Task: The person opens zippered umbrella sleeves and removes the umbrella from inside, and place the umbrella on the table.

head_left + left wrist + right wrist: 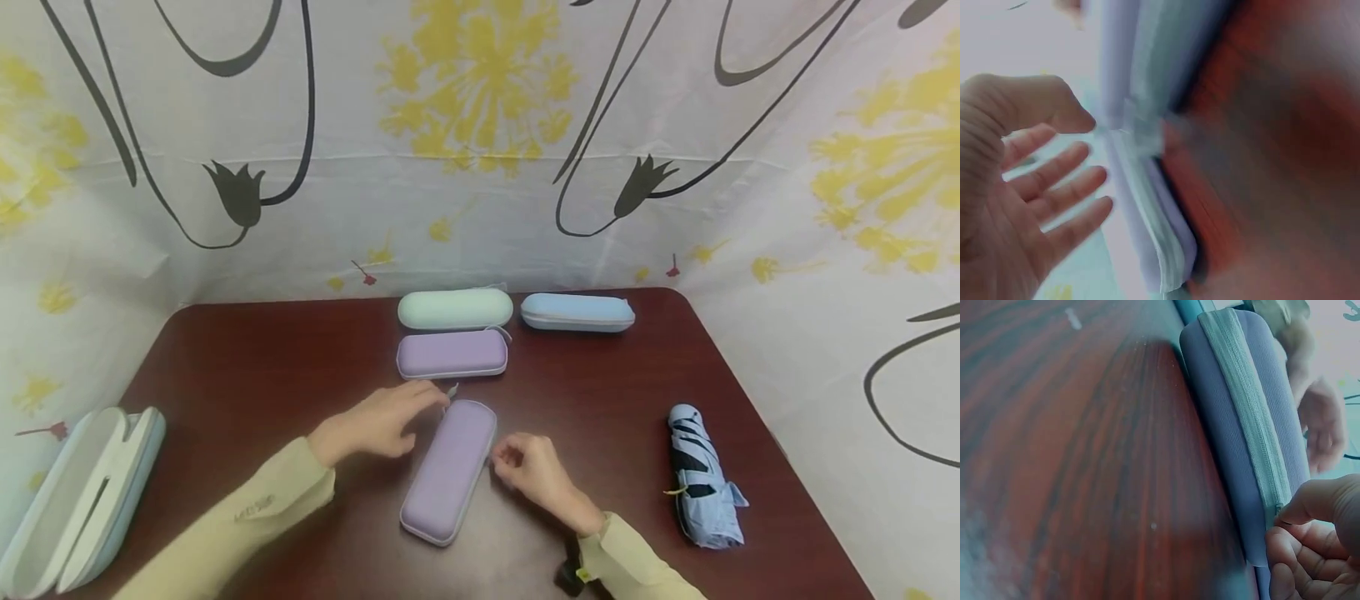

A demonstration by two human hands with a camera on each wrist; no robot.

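A purple zippered case (450, 471) lies at a slant on the table, closed along its pale zipper (1244, 387) as far as the right wrist view shows. At the case's right side, my right hand (536, 475) pinches the zipper pull (1279, 509) between thumb and forefinger. My left hand (386, 421) hovers by the upper left end, its fingers loosely spread and its fingertips near the small strap loop (452, 391). In the left wrist view that hand's thumb and fingers stand apart with nothing between them; the case there is partly blurred.
Behind lie a second purple case (452, 354), a mint green case (455, 309) and a light blue case (577, 312). An opened pale blue case (93, 500) sits at the left edge. A folded blue umbrella (705, 483) lies on the right. Printed cloth (465, 225) surrounds the table.
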